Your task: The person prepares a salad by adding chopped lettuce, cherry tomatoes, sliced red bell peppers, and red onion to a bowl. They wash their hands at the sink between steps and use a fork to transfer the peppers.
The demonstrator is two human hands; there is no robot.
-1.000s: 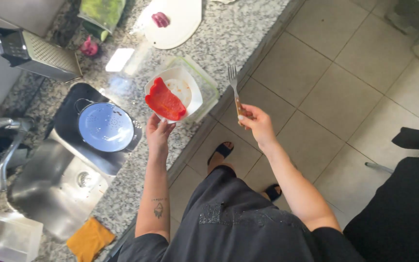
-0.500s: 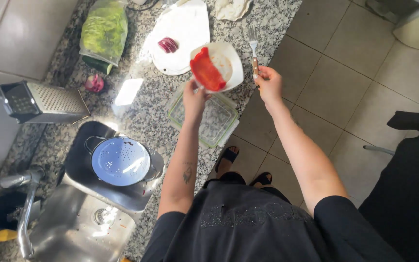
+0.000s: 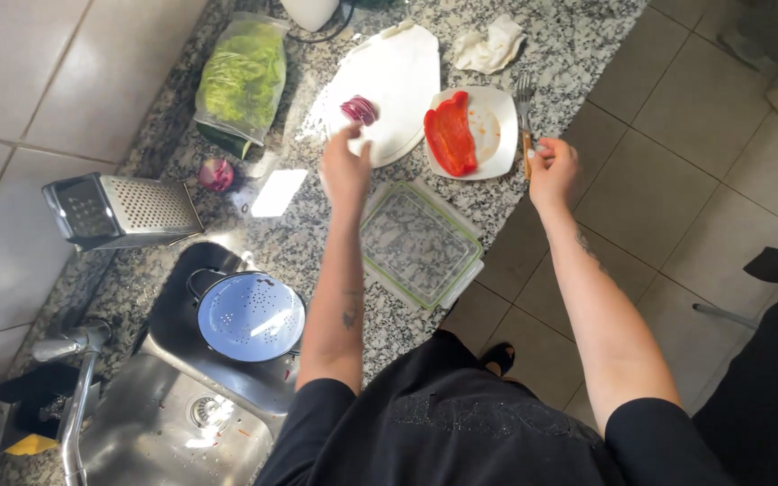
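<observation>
While the head view looked down on the tabletop (image 3: pixel 227 234), the red pepper piece (image 3: pixel 449 133) lay on a white plate (image 3: pixel 497 144), long axis twelve-to-six, at nine o'clock of the nearer right hand (image 3: pixel 553 169), closed round a fork (image 3: pixel 525 117); the left hand (image 3: pixel 346 166) hung loosely curled, empty, at the cutting board (image 3: pixel 398 81)

Single view, head-mounted, looking steeply down over the wearer's own torso and both arms. Frame is rotated: the granite bench (image 3: pixel 533 54) runs diagonally from 7 o'clock to 1 o'clock, tiled floor on the right half, wall tiles at 10 o'clock. Mid range: left hand (image 3: pixel 346 166) and right hand (image 3: pixel 553 171) sit above centre, sink (image 3: pixel 150 423) at 7 o'clock. No second view, so no overlap.
</observation>
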